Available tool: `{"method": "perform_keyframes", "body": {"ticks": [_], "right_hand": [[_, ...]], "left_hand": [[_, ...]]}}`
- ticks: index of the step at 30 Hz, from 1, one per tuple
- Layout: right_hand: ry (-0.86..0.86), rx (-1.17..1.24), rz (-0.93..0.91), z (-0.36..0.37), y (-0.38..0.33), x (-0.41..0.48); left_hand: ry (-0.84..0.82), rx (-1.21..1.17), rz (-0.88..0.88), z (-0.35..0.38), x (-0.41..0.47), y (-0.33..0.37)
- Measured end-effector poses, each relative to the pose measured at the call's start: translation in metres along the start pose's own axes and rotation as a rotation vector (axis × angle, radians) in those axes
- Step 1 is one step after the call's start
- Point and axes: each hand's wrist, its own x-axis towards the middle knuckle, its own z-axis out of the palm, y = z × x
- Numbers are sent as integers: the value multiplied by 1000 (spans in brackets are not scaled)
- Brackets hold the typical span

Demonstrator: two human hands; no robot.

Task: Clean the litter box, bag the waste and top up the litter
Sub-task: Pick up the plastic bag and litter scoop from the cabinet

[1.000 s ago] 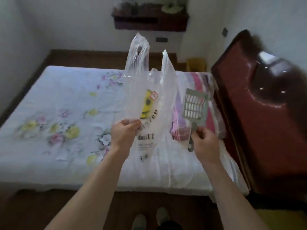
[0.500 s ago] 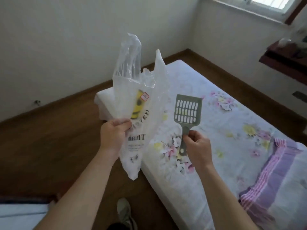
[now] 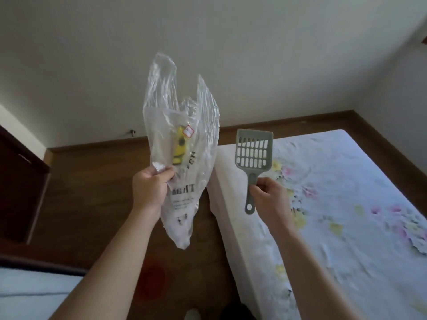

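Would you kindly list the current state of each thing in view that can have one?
plastic bag: held aloft, handles up, appears empty
litter scoop: upright, slots clean, nothing in it
left hand: grips the plastic bag's side
right hand: grips the litter scoop's handle
bed: covered with a floral sheet

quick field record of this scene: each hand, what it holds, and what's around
left hand: grips a clear plastic bag by its side, handles pointing up
right hand: grips the handle of a grey litter scoop, slotted head up
bag contents: looks empty; printed yellow face and lettering
bed: floral sheet, on the right, beyond the scoop
floor: brown wood, below the bag
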Motion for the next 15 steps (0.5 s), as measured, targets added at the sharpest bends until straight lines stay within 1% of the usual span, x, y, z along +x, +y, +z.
{"method": "perform_keyframes", "body": {"ticks": [6, 11, 15], "right_hand": [[-78, -36, -40, 66, -40, 108], [-149, 3, -48, 112, -76, 227], [-165, 22, -42, 134, -117, 319]], "left_hand": [[106, 19, 22, 9, 106, 19], [165, 66, 80, 48, 215, 46], [186, 111, 134, 86, 298, 81]]}}
